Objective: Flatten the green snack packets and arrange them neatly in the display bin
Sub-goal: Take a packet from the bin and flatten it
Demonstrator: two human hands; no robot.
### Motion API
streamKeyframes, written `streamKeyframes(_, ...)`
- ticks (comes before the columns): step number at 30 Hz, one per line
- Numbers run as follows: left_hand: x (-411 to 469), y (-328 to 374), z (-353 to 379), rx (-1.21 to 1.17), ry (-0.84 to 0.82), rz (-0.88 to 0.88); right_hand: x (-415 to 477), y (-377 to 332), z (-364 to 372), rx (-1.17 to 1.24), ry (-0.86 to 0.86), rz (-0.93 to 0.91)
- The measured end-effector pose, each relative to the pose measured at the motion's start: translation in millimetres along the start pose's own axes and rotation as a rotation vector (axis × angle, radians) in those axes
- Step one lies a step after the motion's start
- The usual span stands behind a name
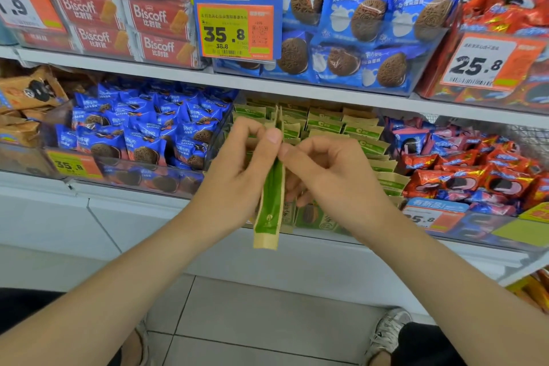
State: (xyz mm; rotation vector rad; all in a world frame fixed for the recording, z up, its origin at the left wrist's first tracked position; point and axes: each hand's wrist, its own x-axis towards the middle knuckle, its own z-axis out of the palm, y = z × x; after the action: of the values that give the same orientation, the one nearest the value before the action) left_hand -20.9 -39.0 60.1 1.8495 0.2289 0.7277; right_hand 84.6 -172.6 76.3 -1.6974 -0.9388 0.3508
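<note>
Your left hand (237, 163) and right hand (326, 169) both pinch 1 packet (271, 208) near its top, edge-on, in front of the bin (320, 227). Flattening seems underway; next, smooth it and slot it among the rows.

Red Biscoff boxes (124, 27) fill the upper shelf (148, 71) at left, beside blue cookie packets (356, 24) behind a price card (234, 12) reading 35.8. Red packets (511, 0) sit at far right. Below, small blue packets (142, 134) lie next to brown packets (26, 104). Pale floor tiles (267, 306) run underneath.
</note>
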Motion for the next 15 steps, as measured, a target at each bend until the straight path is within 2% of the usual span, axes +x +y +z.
streamKeyframes(2, -3, -1, 2, 0.047, -0.062, 0.041, 3, 8, 2, -0.228, 0.1, -0.17)
streamKeyframes(3, -3, -1, 2, 0.06, -0.082, 0.037, 4, 10, 3, -0.259, 0.114, -0.198)
streamKeyframes(8, 0, -2, -3, 0.012, -0.094, -0.06, 6, 3, 3, 0.063, -0.001, 0.044)
streamKeyframes(11, 1, -4, -10, -0.021, -0.123, -0.07, 5, 1, -6, -0.042, -0.055, -0.034)
streamKeyframes(15, -1, -5, -18, 0.058, -0.282, -0.017, 10, 3, -28, -0.312, -0.111, -0.154)
